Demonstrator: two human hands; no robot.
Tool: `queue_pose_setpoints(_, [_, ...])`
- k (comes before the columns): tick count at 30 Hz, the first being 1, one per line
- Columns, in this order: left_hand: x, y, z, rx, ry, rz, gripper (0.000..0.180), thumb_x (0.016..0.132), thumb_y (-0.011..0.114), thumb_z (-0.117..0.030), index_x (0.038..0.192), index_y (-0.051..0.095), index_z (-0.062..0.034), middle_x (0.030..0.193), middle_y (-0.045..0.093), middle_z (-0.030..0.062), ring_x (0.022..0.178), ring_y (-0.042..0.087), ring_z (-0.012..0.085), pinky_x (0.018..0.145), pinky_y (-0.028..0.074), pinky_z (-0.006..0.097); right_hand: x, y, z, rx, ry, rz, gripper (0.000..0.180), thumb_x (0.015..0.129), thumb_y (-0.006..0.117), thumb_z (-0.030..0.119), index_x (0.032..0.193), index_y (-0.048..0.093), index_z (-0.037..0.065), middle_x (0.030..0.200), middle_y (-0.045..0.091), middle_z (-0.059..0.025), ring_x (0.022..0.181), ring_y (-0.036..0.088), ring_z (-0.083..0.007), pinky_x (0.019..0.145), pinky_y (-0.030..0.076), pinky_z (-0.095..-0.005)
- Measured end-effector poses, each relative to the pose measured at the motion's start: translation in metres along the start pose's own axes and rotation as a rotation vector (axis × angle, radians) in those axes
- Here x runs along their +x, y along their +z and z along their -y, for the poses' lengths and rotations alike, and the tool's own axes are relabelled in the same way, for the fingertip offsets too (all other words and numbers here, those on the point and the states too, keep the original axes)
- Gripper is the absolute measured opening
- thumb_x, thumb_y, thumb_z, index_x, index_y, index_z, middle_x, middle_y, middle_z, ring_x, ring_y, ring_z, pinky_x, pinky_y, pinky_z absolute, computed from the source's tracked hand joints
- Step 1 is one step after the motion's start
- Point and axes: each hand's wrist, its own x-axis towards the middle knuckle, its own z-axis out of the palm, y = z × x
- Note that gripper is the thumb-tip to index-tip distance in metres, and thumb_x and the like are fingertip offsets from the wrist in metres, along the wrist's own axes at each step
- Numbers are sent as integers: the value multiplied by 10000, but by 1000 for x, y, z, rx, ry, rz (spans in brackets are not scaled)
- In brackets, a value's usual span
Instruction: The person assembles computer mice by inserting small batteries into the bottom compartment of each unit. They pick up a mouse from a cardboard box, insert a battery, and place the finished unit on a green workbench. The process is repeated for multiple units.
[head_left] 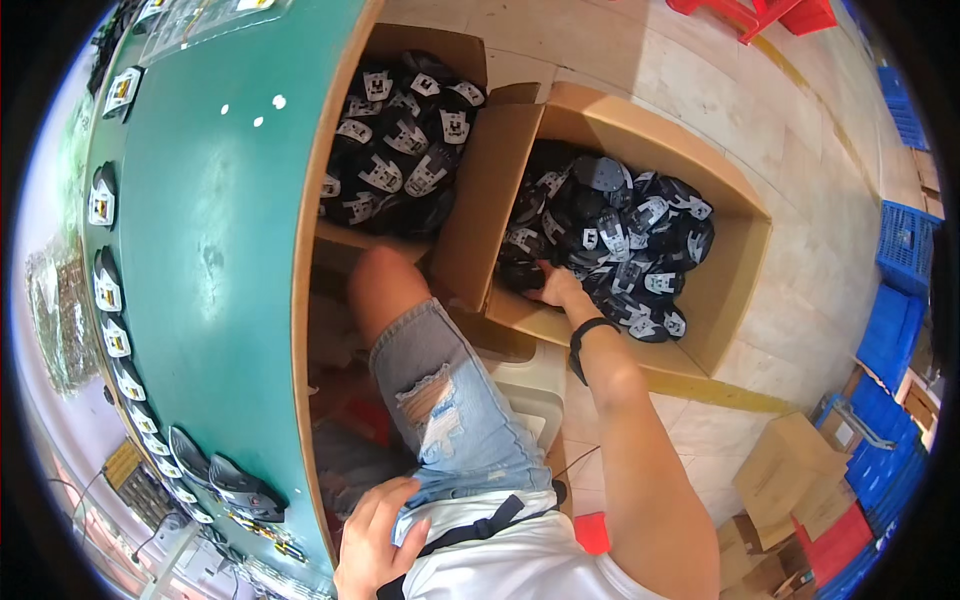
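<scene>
My right hand [552, 286] reaches down inside the near left corner of a cardboard box [740, 270]. Its fingers close around a black plastic mouse shell [520, 274], and their tips are partly hidden. Heaped beside it are several similar black shells [612, 232] with pale grey patches. My left hand [372, 538] is at my waist, just right of the green table's edge, with its thumb apart from the fingers and nothing in it.
A second cardboard box [465, 210] full of similar parts adjoins on the left. Along the far left side of the green table [240, 280] runs a row of shells [108, 280]. Blue crates [905, 245] and flattened cardboard [790, 465] stand at right; a red stool [760, 15] is at the top.
</scene>
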Motion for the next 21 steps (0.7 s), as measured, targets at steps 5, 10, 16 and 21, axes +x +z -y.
queue_pose_setpoints(5, [-15, -2, 4, 7, 14, -74, 404, 798, 705, -79, 1174, 596, 21, 1133, 664, 225, 1032, 650, 407, 917, 515, 424, -6, -9, 8, 13, 31, -36, 757, 756, 788, 429, 1408, 488, 187, 1267, 629, -204, 1189, 596, -382, 980, 515, -462])
queue_pose_setpoints(10, [-34, -5, 14, 13, 18, -167, 374, 806, 696, -78, 1156, 605, 19, 1109, 670, 208, 1020, 653, 395, 902, 521, 428, -18, -9, -15, -248, 84, -55, 656, 808, 723, 296, 1384, 505, 69, 1269, 629, -202, 1203, 572, -395, 1015, 489, -451])
queue_pose_setpoints(16, [-43, -3, 24, 4, 51, -122, 362, 816, 693, -80, 1155, 610, 15, 1119, 668, 202, 1017, 654, 388, 889, 523, 421, -24, -13, 8, -93, 199, -80, 649, 828, 650, 146, 1409, 419, -27, 1368, 516, -284, 1236, 532, -438, 1065, 445, -470])
queue_pose_setpoints(21, [-40, -6, 27, -63, 13, -55, 349, 824, 686, -70, 1147, 609, 37, 1117, 665, 226, 1022, 657, 389, 892, 523, 408, -17, -9, 19, 171, 321, -453, 523, 819, 659, 86, 1312, 487, 120, 1468, 316, -295, 1094, 585, -482, 944, 521, -495])
